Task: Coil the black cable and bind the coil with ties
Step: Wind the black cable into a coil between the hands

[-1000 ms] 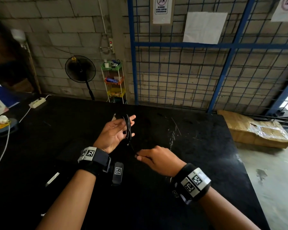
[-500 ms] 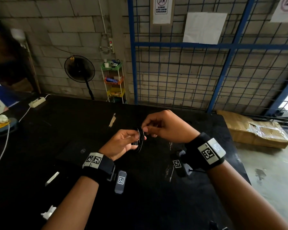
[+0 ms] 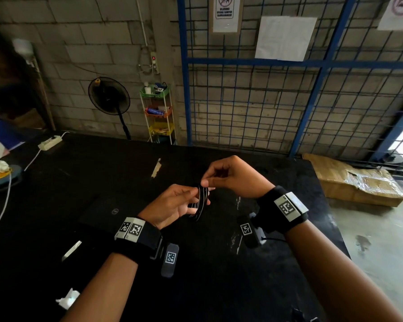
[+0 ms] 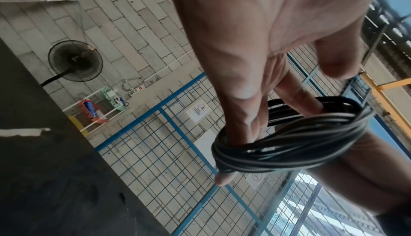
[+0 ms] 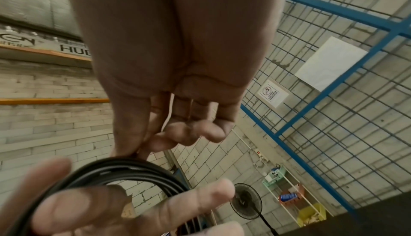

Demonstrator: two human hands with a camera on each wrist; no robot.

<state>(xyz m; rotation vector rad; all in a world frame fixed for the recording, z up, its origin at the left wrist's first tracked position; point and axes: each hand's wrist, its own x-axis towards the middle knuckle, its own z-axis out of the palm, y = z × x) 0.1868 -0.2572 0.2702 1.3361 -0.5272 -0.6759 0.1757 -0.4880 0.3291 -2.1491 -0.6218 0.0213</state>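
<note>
The black cable [image 3: 201, 202] is a small coil wound round the fingers of my left hand [image 3: 186, 201], held above the middle of the black table [image 3: 79, 182]. The left wrist view shows the coil [image 4: 289, 152] looped over those fingers [image 4: 242, 116], several turns thick. My right hand [image 3: 206, 183] is just above and right of it, thumb and forefinger pinching the cable at the coil's top. In the right wrist view the coil [image 5: 124, 167] sits under that pinch, with the left hand's fingers [image 5: 133, 203] through it. A thin pale line runs along the right fingers [image 5: 184, 132]; I cannot tell what it is.
A white strip [image 3: 71, 251] and a crumpled white scrap [image 3: 68, 298] lie on the table at the near left. A tape strip [image 3: 156, 168] lies further back. A power strip [image 3: 50, 142] and a white lead are at the far left. A cardboard box [image 3: 354, 182] sits on the floor to the right.
My right hand rose from near the table's front, below the coil, up to the coil's top. The left hand with the coil came a little lower and nearer to me.
</note>
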